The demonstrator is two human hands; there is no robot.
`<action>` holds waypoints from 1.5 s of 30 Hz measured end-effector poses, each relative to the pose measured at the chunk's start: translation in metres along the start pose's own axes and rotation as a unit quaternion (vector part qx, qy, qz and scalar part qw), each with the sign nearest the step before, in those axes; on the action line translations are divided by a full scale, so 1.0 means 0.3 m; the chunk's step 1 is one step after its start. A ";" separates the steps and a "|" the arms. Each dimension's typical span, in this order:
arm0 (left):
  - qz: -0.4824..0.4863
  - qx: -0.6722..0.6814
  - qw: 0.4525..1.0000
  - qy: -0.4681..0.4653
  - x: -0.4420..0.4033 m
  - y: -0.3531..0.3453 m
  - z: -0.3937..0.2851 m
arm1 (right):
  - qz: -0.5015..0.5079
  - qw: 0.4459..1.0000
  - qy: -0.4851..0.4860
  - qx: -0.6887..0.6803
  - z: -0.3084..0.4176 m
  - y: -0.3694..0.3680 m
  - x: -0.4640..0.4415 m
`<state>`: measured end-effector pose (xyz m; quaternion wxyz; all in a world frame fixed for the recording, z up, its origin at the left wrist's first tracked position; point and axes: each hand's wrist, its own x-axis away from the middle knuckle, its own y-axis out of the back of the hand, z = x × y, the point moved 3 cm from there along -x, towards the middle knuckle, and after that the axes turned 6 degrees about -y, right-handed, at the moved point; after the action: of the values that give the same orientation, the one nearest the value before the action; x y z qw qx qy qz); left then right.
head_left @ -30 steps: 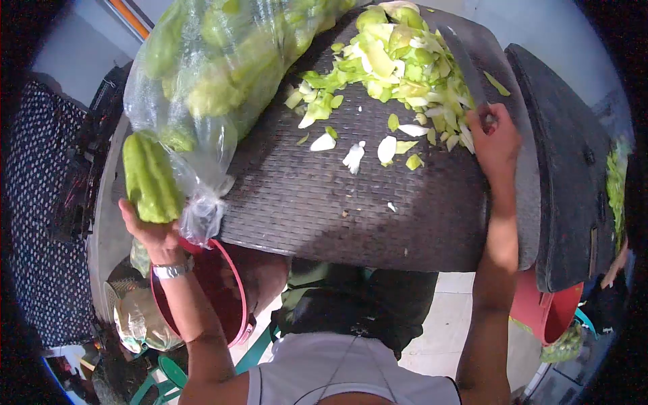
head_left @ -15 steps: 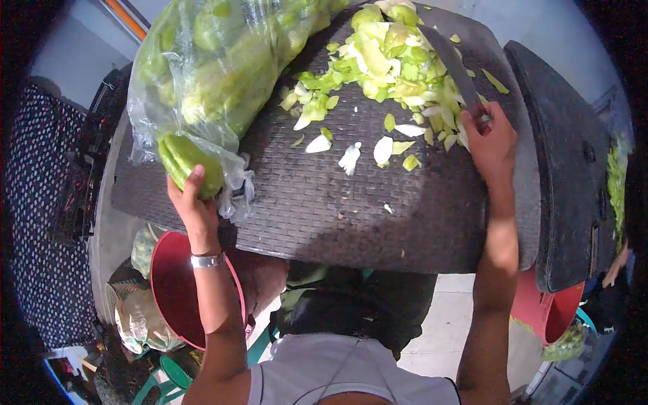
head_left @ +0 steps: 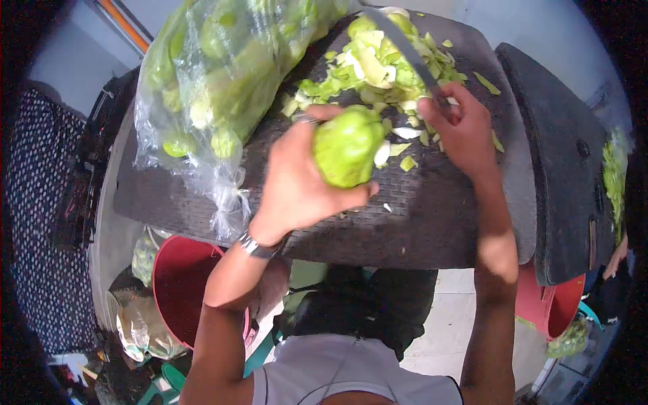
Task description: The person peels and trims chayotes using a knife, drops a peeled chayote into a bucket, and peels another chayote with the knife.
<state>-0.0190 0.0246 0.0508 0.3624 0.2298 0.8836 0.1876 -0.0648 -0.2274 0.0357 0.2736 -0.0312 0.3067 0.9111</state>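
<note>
In my left hand [head_left: 293,179] is a green chayote [head_left: 347,145], held up over the dark woven table [head_left: 432,223] with the fingers wrapped round its left side. My right hand [head_left: 462,128] grips a knife [head_left: 405,50] by its handle, the long blade pointing up and to the left. Blade and chayote are apart. Beyond both hands lies a heap of green and white peelings [head_left: 374,64], with loose scraps nearer me. A clear plastic bag [head_left: 223,88] full of chayotes lies at the left of the table.
A red bucket [head_left: 182,290] stands below the table's left edge, and another red container [head_left: 557,304] is below at the right. A dark chair [head_left: 560,155] is against the table's right side. Bagged greens [head_left: 615,175] show at the far right.
My left hand has drawn the chayote away from the bag, rightward to the middle of the table. My right hand has moved the knife slightly left.
</note>
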 end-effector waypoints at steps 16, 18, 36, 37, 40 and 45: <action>0.122 -0.011 0.989 -0.085 -0.086 -0.177 0.180 | 0.115 0.988 0.099 0.037 0.036 -0.116 0.112; 0.118 -0.054 0.985 -0.112 -0.082 -0.180 0.193 | 0.123 0.987 0.106 0.018 0.036 -0.121 0.105; 0.089 0.021 0.986 -0.139 -0.046 -0.224 0.090 | 0.109 0.985 0.011 -0.134 -0.090 -0.113 0.028; 0.064 0.047 0.990 -0.120 -0.046 -0.224 0.100 | 0.100 0.988 -0.049 -0.111 -0.066 -0.087 0.034; 0.100 0.109 0.989 -0.020 -0.056 -0.187 0.136 | 0.067 0.997 -0.031 -0.028 -0.109 -0.070 0.012; 0.056 0.387 0.905 0.169 -0.052 -0.184 0.193 | 0.047 0.982 -0.180 -0.042 -0.106 -0.080 0.012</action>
<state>0.0182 -0.0199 -0.0067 0.0788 0.3655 0.9205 -0.1133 -0.0590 -0.2282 -0.0037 0.2794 0.1367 0.2148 0.9258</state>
